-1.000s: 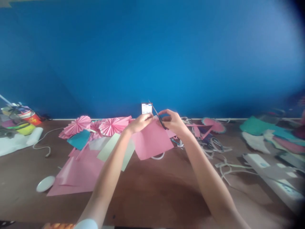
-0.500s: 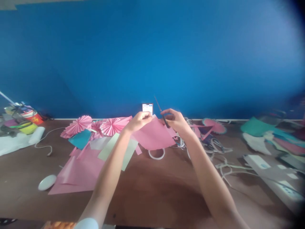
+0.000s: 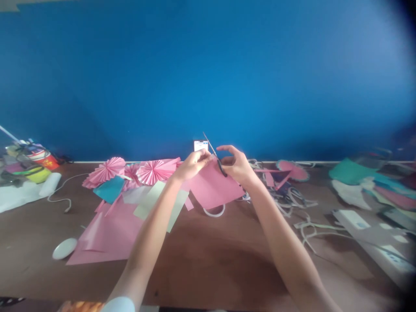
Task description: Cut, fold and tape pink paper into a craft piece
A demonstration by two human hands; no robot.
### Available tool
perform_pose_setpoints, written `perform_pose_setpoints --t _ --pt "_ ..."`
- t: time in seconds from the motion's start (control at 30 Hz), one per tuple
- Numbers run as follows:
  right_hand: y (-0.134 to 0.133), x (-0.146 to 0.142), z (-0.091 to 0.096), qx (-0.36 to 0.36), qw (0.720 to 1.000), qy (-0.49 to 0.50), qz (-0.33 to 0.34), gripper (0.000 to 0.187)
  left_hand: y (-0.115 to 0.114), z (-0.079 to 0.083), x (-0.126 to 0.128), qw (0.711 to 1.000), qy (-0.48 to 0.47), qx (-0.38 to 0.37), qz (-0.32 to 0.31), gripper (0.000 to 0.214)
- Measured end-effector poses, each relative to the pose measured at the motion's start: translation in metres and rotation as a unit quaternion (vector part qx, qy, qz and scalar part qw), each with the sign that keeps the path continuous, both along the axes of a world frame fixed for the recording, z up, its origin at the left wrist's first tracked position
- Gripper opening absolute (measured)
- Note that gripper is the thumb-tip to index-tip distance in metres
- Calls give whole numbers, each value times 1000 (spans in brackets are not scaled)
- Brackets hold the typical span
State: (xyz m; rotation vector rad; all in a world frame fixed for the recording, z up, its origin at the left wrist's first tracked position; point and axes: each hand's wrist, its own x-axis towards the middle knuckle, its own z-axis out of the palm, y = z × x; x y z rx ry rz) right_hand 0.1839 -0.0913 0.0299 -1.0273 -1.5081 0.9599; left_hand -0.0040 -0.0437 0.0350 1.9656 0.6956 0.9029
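Observation:
My left hand (image 3: 195,164) pinches the upper edge of a pink sheet of paper (image 3: 214,186), which hangs tilted above the table. My right hand (image 3: 236,165) grips a pair of scissors (image 3: 221,166) with dark handles. Its thin blade points up and to the left, past the paper's top edge and close to my left fingertips. Whether the blades are closed on the paper, I cannot make out. Behind my left hand a lit phone (image 3: 200,145) stands against the blue wall.
Pleated pink paper fans (image 3: 155,172), a teal sheet (image 3: 109,189), pale green paper (image 3: 156,203) and a large pink sheet (image 3: 110,236) lie to the left. A white round lid-like object (image 3: 64,248) is nearby. Tangled cables (image 3: 292,201) and a power strip (image 3: 370,238) occupy the right.
The scissors and my right hand have shifted slightly left, bringing the blade across the paper's top edge near my left fingers. The pink sheet has turned a little and moved right.

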Motion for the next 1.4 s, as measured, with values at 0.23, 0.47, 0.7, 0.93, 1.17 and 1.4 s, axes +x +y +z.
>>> perform_pose_setpoints --t 0.23,0.47,0.7,0.93,1.17,1.4 --pt "-1 4 2 22 999 -25 12 53 -4 -1 6 998 -26 -56 29 22" --pt "-1 3 2 36 998 -52 11 49 1 -9 8 988 -12 -74 136 18" --pt "0 3 1 32 998 -52 24 48 -7 -3 6 990 49 -38 127 24" --pt "0 5 2 41 997 -59 26 47 -8 2 4 994 61 -32 90 22" --pt "5 2 -1 24 999 -35 -4 36 -5 -4 4 991 107 -22 72 25" --pt "15 4 -14 57 995 -62 -55 29 -3 -10 8 987 142 -14 73 24"
